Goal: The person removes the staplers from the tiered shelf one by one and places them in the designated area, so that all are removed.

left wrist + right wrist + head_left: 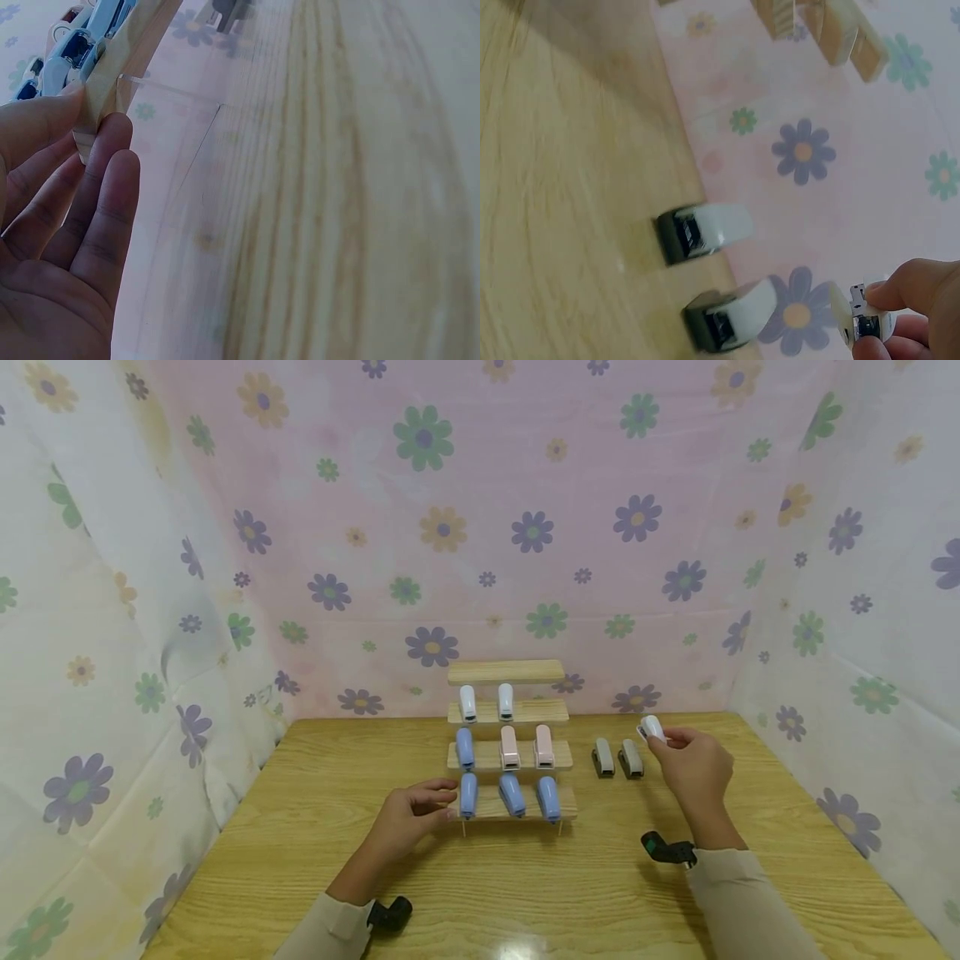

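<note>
My right hand pinches a small white stapler between thumb and fingers, above the table's right side. Two grey-topped staplers with dark bases stand on the table to its left. At the left end of a stepped wooden rack, my left hand holds the lowest shelf, thumb above and fingertips below in the left wrist view. Blue staplers line that shelf. One blue stapler and two pink staplers sit one step up. Two white staplers occupy the step above.
The rack's top shelf is bare wood. Clear supports show under the lowest shelf. A wood-grain table lies beneath everything, with flowered cloth behind and along both sides. Black wrist devices extend from the sleeves.
</note>
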### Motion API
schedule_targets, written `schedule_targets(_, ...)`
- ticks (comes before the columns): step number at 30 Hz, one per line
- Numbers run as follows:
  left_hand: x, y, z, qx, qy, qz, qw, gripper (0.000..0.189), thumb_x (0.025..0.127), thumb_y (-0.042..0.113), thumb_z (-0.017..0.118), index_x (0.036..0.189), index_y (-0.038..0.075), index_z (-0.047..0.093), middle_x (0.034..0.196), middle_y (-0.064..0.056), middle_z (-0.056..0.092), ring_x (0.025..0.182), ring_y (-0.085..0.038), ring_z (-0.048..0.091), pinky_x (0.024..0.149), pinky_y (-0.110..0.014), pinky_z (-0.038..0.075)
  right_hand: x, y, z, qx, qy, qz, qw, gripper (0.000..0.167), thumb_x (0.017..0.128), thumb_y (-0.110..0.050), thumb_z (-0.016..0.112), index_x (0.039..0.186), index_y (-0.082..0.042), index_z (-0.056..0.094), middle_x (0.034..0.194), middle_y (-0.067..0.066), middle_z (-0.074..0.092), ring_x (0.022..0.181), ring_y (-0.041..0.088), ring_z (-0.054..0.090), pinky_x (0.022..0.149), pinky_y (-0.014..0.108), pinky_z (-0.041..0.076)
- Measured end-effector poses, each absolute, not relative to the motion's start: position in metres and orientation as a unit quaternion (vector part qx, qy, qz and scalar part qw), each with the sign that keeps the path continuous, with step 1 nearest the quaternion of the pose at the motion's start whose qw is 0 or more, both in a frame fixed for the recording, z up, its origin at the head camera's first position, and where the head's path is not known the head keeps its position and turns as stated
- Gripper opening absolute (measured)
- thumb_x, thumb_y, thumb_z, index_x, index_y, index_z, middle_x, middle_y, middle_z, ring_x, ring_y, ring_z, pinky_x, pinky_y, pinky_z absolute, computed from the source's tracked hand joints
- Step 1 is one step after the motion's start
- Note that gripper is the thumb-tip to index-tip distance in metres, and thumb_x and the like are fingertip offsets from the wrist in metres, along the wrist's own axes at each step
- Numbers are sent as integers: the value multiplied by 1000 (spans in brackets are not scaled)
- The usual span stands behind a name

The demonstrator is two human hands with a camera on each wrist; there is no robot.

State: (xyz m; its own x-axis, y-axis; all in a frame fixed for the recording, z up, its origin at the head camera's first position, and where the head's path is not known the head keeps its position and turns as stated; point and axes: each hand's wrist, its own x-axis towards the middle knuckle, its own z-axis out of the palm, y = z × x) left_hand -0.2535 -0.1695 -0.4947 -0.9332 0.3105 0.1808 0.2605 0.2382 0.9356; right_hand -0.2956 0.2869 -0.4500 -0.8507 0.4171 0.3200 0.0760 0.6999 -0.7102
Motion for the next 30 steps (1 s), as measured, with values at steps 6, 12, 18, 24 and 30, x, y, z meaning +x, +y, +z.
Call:
schedule_targets(6,-254,-170,-495,183,786,591,21,35,92,17,81,124,4,76,143,-10,64,124,-32,67,93,-22,58,-299,301,-464,-166,-895,360,206,46,95,-43,73,120,-5,77,110,18,77,84,30,72,61,32,49)
schedule_targets(12,-253,-170,-494,183,787,589,22,34,92,18,81,124,6,76,143,-9,64,122,-31,68,92,-23,58,-300,307,-474,-174,-897,356,194,45,95,-44,73,119,-6,78,106,16,79,83,30,71,63,35,49)
schedule_targets(18,-252,-169,-492,187,786,589,19,33,93,15,80,124,4,76,144,-10,64,126,-32,66,95,-23,58,-302,311,-485,-165,-902,346,198,44,94,-43,73,115,-5,79,98,15,79,77,29,71,63,37,49)
schedule_targets(24,-252,-168,-493,187,788,586,17,33,93,15,80,124,4,76,143,-10,64,124,-31,66,94,-23,58,-303,312,-491,-169,-908,333,189,45,94,-44,73,114,-4,80,96,16,79,75,28,70,61,35,47)
schedule_targets(30,-253,-169,-494,181,792,583,15,34,92,17,80,124,5,76,143,-9,64,121,-30,68,93,-23,58,-302,309,-491,-172,-906,343,177,45,93,-43,75,114,-4,79,100,17,79,79,31,70,61,35,48)
